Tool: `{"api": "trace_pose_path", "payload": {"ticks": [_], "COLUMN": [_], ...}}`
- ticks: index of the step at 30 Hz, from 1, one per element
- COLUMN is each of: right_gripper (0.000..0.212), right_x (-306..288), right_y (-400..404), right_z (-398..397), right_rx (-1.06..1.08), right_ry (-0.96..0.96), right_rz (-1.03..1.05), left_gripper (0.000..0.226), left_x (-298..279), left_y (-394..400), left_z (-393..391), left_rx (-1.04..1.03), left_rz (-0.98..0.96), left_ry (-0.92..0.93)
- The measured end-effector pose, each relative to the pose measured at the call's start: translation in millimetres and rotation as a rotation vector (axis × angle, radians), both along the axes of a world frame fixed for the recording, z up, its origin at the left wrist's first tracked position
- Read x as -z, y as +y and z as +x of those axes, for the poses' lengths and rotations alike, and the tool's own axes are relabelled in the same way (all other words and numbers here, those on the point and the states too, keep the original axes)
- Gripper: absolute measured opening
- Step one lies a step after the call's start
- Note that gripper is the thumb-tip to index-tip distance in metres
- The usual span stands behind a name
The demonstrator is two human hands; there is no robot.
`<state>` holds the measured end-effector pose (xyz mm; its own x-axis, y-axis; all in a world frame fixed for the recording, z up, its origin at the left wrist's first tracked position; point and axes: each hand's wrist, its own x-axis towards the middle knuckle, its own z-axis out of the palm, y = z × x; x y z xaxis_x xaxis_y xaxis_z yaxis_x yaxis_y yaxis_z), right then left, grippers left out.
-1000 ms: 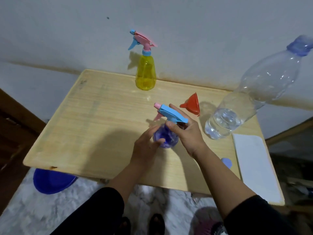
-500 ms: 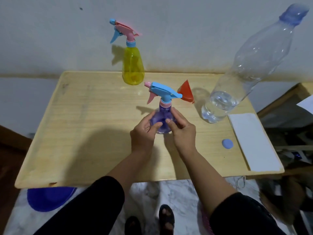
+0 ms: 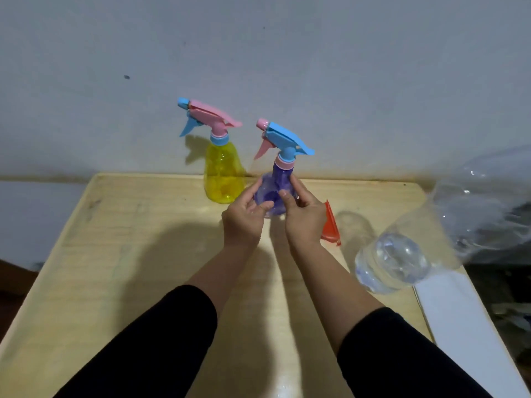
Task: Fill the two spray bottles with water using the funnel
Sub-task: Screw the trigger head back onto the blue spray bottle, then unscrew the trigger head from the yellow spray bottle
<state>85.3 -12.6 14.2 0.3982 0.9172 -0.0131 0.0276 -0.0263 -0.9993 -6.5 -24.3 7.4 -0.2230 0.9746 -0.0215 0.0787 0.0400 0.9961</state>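
A purple spray bottle (image 3: 276, 179) with a blue trigger head stands upright near the back middle of the wooden table (image 3: 129, 254). My left hand (image 3: 244, 219) and my right hand (image 3: 304, 218) both clasp its body from the near side. A yellow spray bottle (image 3: 222, 175) with a pink trigger head stands just behind and to the left, against the wall. The orange funnel (image 3: 330, 225) lies on its side to the right, partly hidden by my right hand. A large clear plastic water bottle (image 3: 402, 254), holding some water at its bottom, stands at the right.
A white flat sheet (image 3: 459, 326) lies along the table's right edge. The grey wall (image 3: 287, 67) rises directly behind the table.
The purple bottle has gone from the table's middle towards the back, beside the yellow one. My right hand dropped from its trigger head to its body. The view has shifted forward.
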Motion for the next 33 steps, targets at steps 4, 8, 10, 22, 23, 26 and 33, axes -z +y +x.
{"api": "trace_pose_path", "payload": {"ticks": [4,8,10,22,23,26,33], "right_gripper": [0.039,0.04,0.04,0.046,0.049,0.047,0.036], "right_x": [8.3,18.3,21.4,18.7,16.4,10.4,5.8], "right_y": [30.7,43.8,47.2,39.7,34.7,16.2,-5.9], "right_z": [4.2,7.1,9.1,9.8,5.9,-10.4,-56.1], "right_rx": [0.01,-0.014,-0.02,-0.035,0.005,0.107,-0.063], "right_ry": [0.02,0.015,0.018,-0.082,-0.103,-0.141,-0.214], "right_rz": [-0.018,-0.012,-0.024,-0.034,-0.034,-0.022,-0.027], "left_gripper": [0.052,0.052,0.051,0.048,0.051,0.048,0.038], "left_x": [5.4,11.6,17.7,26.9,26.2,27.3,28.1], "left_y": [32.4,44.9,47.2,44.9,41.4,27.0,2.6], "left_z": [9.0,15.5,17.1,16.0,13.4,0.5,-53.3], "left_rx": [-0.026,-0.073,-0.084,-0.057,-0.061,-0.122,-0.32], "left_rz": [-0.044,-0.093,-0.091,-0.067,-0.06,-0.013,0.268], "left_ry": [0.068,0.055,0.069,0.081,0.089,0.131,0.403]}}
